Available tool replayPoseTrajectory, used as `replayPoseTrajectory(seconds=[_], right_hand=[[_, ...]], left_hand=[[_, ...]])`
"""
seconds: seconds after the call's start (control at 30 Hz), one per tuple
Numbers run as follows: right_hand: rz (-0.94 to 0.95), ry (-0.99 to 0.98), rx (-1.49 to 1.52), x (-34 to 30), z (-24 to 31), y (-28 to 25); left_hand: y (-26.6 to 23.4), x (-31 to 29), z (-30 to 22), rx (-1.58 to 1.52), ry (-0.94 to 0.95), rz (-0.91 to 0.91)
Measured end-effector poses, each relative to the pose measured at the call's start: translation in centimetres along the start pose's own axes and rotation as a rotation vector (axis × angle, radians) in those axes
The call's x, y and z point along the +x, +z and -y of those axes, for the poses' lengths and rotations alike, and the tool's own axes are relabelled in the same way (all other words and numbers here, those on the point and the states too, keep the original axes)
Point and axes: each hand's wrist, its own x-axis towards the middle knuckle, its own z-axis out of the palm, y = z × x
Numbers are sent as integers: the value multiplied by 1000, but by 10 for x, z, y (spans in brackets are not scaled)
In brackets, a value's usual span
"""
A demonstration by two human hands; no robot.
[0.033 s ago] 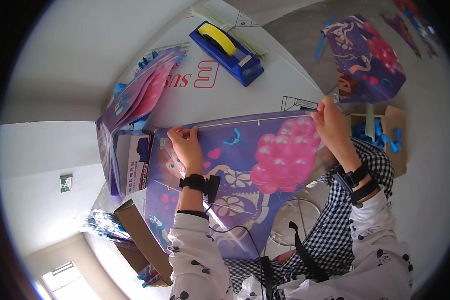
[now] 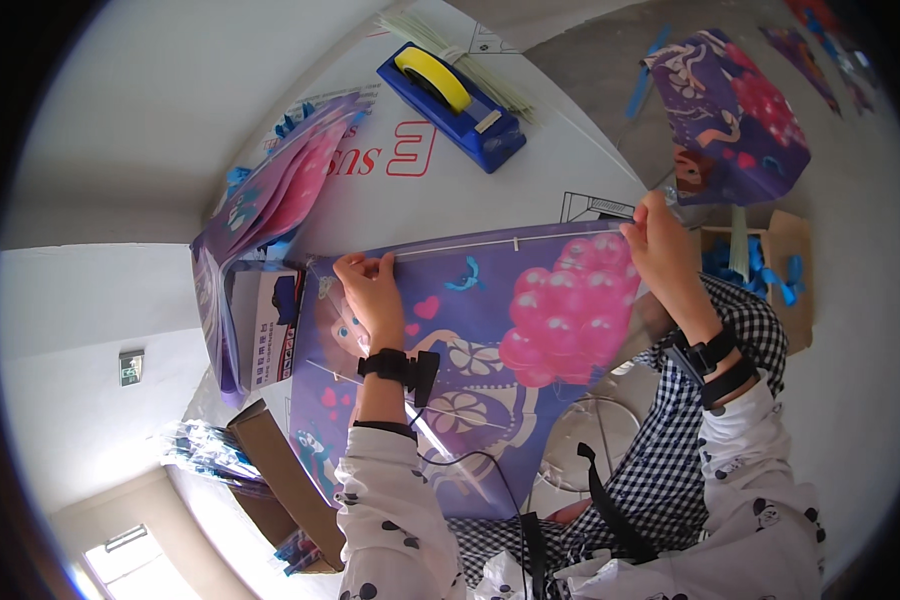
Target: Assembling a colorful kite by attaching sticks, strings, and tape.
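Observation:
A purple printed sheet (image 2: 470, 335), like a kite sail with a cartoon girl and pink balloons, spreads in front of me. Along its far edge lies a thin white rod (image 2: 550, 238) with a small clip-like piece near the middle. My left hand (image 2: 372, 295) is closed at the left part of that edge, fingertips pressed on the rod and sheet. At the right corner, my right hand (image 2: 660, 245) pinches the rod's end together with the sheet. More thin rods cross the sheet lower down, partly hidden by my left forearm.
Beyond the sheet, a blue tape dispenser (image 2: 452, 108) with yellow tape stands beside a bundle of thin sticks (image 2: 490, 80) on the white tabletop. Folded printed sheets (image 2: 270, 200) drape over a box (image 2: 273, 325) at left. Another printed sheet (image 2: 735, 125) and a carton (image 2: 792, 270) lie right.

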Motion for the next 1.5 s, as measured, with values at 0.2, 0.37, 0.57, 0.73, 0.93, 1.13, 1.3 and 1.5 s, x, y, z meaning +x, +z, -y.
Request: replayPoseTrajectory(seconds=[0.2,0.37,0.57,0.73,0.93,1.13,1.3,1.5], right_hand=[[-7,0,-38,0,-1,1],[11,10,-7,1,-3,4],[21,34,-35,1,0,4],[19,26,-51,3,-3,6],[21,52,-55,5,-3,6],[1,28,-75,6,-1,5],[-83,-81,-180,4,-5,-1],[1,50,23,6,-27,2]], left_hand=[[1,-2,-1,26,34,-10],[1,-1,1,60,53,-11],[1,-1,2,57,69,-5],[2,-2,1,72,92,-12],[4,-3,-7,132,83,15],[0,5,-2,222,4,25],[-6,11,0,245,-47,56],[0,4,-3,221,-48,20]])
